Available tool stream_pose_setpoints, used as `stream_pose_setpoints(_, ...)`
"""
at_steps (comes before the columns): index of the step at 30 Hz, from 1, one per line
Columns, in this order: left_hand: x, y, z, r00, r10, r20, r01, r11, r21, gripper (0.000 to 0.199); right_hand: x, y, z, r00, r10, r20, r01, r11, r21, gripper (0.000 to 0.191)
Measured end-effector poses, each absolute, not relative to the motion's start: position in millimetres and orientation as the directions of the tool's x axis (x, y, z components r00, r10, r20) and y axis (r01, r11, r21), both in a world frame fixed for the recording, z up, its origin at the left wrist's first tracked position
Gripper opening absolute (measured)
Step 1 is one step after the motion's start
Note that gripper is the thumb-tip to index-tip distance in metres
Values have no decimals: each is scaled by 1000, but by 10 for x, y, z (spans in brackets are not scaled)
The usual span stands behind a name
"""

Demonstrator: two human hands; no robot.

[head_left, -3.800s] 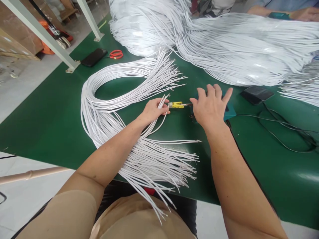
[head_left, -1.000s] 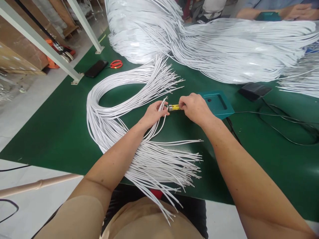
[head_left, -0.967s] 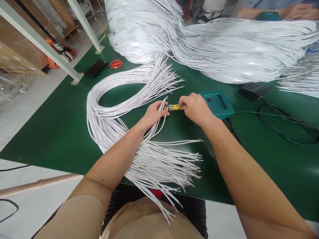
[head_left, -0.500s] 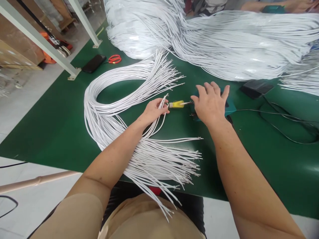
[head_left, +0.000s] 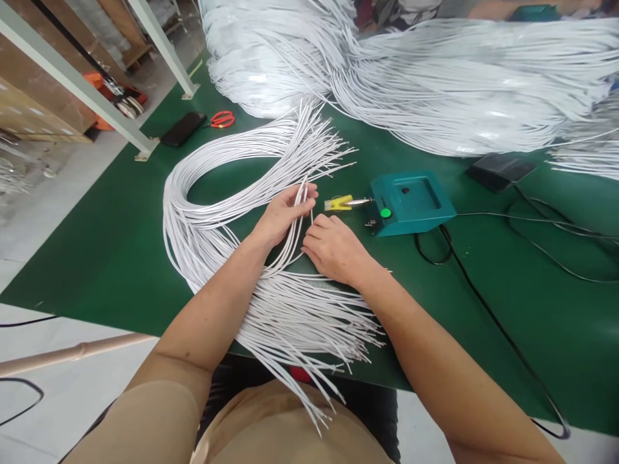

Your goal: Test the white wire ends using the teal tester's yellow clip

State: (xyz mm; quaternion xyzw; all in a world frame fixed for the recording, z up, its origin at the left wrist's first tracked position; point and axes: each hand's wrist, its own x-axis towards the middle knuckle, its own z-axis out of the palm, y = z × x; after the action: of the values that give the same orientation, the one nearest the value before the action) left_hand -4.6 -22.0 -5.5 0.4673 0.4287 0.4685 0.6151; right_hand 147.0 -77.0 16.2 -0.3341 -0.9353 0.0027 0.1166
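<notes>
Several white wires [head_left: 294, 237] run up through my left hand [head_left: 289, 211], whose fingers are closed around them near their ends. Close beside it, my right hand [head_left: 334, 248] has its fingers pinched together at one of these wires; the fingertips are partly hidden. A teal machine [head_left: 411, 201] with a green button stands to the right of both hands. From its left side a metal shaft carries a yellow tip [head_left: 338, 203], just apart from my left fingers. The large looped bundle of white wires [head_left: 181, 193] lies under my left forearm, its cut ends fanned to the right.
Big heaps of white wire [head_left: 464, 84] cover the table's far side. A black foot pedal-like block [head_left: 500, 173] and black cables [head_left: 488, 316] lie at the right. Red-handled scissors [head_left: 222, 119] and a black phone-like object [head_left: 184, 129] rest near a white post [head_left: 101, 84]. Another person's arm shows at the top.
My right hand has left the top of the teal machine and come left to the wires. My left hand has drawn slightly left, away from the yellow tip, still holding the wires.
</notes>
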Motion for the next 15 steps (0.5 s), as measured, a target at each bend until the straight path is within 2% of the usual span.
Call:
stream_pose_setpoints(4,-62,-238,-64,205,967,-153,-79,173,982,36,1474,-779,160,-692,718,74,684,685,-251,30)
stream_pose_setpoints(6,-52,-248,-77,199,968,-151,-56,165,985,36,1501,-768,178,-615,787,-41,736,555,-388,29)
stream_pose_setpoints(8,-33,-259,-94,183,976,-121,-52,132,990,40,1546,-736,175,-468,880,-82,745,343,-572,28)
stream_pose_setpoints(9,-21,-265,-103,183,979,-94,-49,105,993,42,1572,-712,163,-367,928,-70,698,225,-680,26)
stream_pose_setpoints(11,7,-279,-118,194,981,-27,-29,33,999,43,1623,-654,125,-164,986,-43,491,44,-870,16)
stream_pose_setpoints(12,21,-289,-121,201,980,3,-11,0,1000,42,1644,-625,104,-90,995,-46,372,-10,-928,13)
stream_pose_setpoints(15,62,-327,-113,201,978,51,49,-62,997,39,1671,-561,63,-26,997,-74,102,-71,-992,24)
